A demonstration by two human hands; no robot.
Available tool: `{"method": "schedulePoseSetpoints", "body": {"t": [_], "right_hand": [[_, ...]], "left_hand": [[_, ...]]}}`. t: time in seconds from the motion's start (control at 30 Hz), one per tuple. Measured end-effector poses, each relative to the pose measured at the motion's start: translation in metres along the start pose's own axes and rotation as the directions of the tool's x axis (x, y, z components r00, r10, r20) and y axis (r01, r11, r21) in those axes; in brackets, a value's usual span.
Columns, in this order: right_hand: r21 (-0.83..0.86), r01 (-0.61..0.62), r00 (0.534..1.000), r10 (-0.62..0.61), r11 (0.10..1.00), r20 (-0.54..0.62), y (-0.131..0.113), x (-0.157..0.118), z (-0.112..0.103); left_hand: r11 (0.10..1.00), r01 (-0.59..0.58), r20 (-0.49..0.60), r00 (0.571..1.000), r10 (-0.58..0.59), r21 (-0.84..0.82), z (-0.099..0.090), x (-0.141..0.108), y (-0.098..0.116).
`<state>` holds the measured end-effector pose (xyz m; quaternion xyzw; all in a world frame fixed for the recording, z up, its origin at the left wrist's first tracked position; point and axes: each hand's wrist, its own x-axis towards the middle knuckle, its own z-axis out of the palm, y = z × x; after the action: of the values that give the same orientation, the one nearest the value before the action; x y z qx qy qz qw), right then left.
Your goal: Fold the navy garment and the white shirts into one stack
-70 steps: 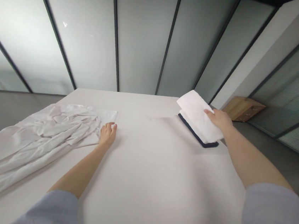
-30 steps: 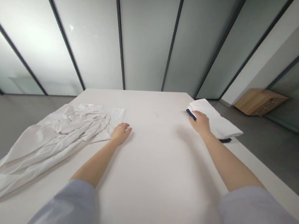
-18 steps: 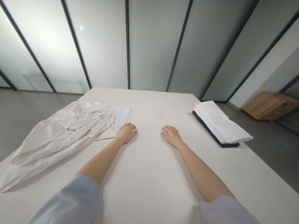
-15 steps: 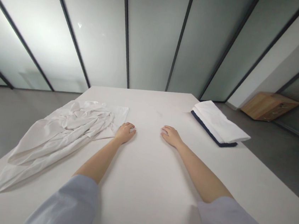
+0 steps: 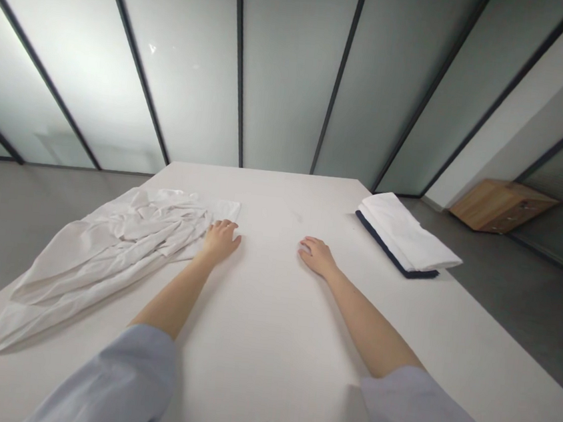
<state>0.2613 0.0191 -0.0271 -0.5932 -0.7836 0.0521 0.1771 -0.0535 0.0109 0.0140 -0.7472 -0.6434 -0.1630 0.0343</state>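
A crumpled white cloth [image 5: 117, 247] lies spread over the left side of the white table [image 5: 257, 343]. My left hand [image 5: 221, 239] is at the right edge of this cloth, fingers apart and holding nothing; whether it touches the fabric I cannot tell. Near the middle of the table my right hand [image 5: 318, 256] rests with loosely curved fingers and nothing in it. To its right, a folded white cloth [image 5: 405, 232] lies on top of a folded dark blue cloth [image 5: 383, 243] at the table's right edge.
Frosted glass panels [image 5: 291, 71] with dark frames stand behind the table's far edge. A wooden cabinet [image 5: 498, 205] is on the grey floor at the right, beside a white pillar [image 5: 513, 114].
My left hand has moved left and slightly away from me, over the edge of the crumpled cloth. My right hand has hardly moved. The view has shifted a little.
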Motion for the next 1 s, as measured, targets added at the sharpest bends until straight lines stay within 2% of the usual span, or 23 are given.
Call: {"method": "schedulePoseSetpoints", "body": {"t": [0.07,0.17,0.3,0.43,0.53,0.67,0.77,0.83,0.93,1.0], "right_hand": [[-0.009,0.004,1.000,-0.004,1.000,-0.005,-0.001,0.000,-0.001],[-0.027,0.007,1.000,-0.007,1.000,-0.010,-0.004,-0.001,-0.001],[-0.036,-0.004,1.000,0.004,0.999,-0.014,-0.005,-0.001,0.000],[-0.027,0.002,1.000,-0.002,1.000,-0.012,-0.005,-0.001,0.001],[-0.030,0.010,1.000,-0.011,1.000,-0.014,-0.006,-0.001,0.001],[-0.032,0.003,1.000,-0.004,0.999,-0.022,-0.007,-0.002,0.000],[-0.047,-0.007,1.000,0.006,0.999,-0.018,-0.009,-0.002,-0.002],[-0.053,-0.017,1.000,0.017,0.998,-0.016,-0.010,-0.002,-0.002],[-0.040,-0.021,1.000,0.021,0.999,-0.016,-0.009,-0.001,0.000],[0.012,-0.027,0.999,0.027,1.000,-0.039,-0.005,0.000,0.003]], "left_hand": [[0.990,0.126,-0.027,0.992,-0.124,0.060,-0.016,0.003,-0.020],[0.946,0.305,-0.074,0.952,-0.298,0.109,-0.037,0.003,-0.058],[0.886,0.434,-0.027,0.899,-0.436,0.164,-0.044,-0.009,-0.093],[0.871,0.449,-0.082,0.894,-0.441,0.201,-0.036,-0.018,-0.101],[0.861,0.473,-0.068,0.881,-0.469,0.188,-0.036,-0.015,-0.102],[0.841,0.522,-0.054,0.853,-0.519,0.143,-0.052,-0.005,-0.106],[0.838,0.526,-0.176,0.847,-0.501,0.143,-0.077,0.008,-0.100],[0.868,0.475,-0.277,0.862,-0.425,0.143,-0.096,0.021,-0.084],[0.944,0.305,-0.370,0.897,-0.240,0.127,-0.115,0.043,-0.043],[0.985,0.127,-0.376,0.924,-0.074,0.119,-0.115,0.056,-0.007]]}}
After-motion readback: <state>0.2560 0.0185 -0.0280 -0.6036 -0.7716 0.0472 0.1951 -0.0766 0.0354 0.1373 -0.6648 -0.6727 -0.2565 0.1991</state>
